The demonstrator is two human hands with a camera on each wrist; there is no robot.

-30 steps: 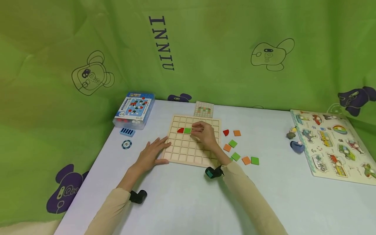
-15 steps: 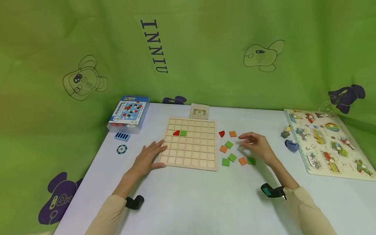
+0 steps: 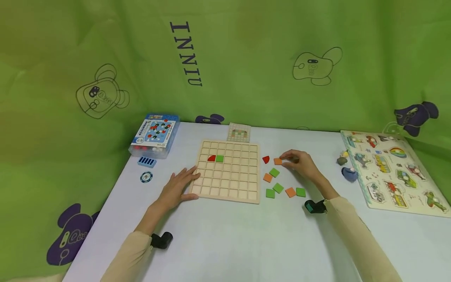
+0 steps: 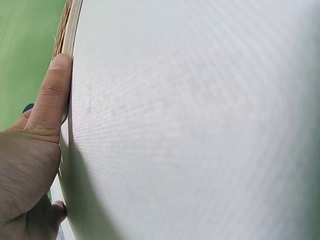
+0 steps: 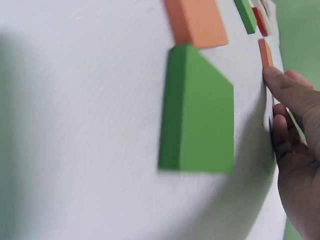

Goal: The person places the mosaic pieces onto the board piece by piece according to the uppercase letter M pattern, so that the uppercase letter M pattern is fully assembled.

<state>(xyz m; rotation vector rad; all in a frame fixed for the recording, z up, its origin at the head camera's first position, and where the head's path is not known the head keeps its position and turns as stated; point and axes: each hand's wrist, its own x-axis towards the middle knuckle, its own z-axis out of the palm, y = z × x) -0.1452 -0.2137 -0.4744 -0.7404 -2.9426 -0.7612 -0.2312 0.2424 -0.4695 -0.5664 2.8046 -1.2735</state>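
A wooden grid board [image 3: 229, 176] lies on the table, with a red quarter-round tile [image 3: 211, 158] and a green square tile [image 3: 220, 158] side by side in its cells. My left hand [image 3: 177, 186] rests at the board's left edge, fingers spread, thumb against the front corner; the left wrist view shows that thumb [image 4: 52, 95] along the board's side. To the right of the board, my right hand [image 3: 302, 164] pinches an orange square tile [image 3: 277, 161] between thumb and fingers at the tile's right side. In the right wrist view the thumb touches this orange tile's edge.
Loose green and orange tiles, such as a green tile [image 3: 300, 192], and a red quarter-round [image 3: 266, 159] lie right of the board. A pattern card [image 3: 239, 133] sits behind it. At left are a boxed set [image 3: 155, 135] and a round chip [image 3: 146, 177]; a picture puzzle [image 3: 394, 172] lies right.
My right hand has gone from the board to the loose tiles on the right, and its fingers have come onto the orange tile. The left hand stays at the board.
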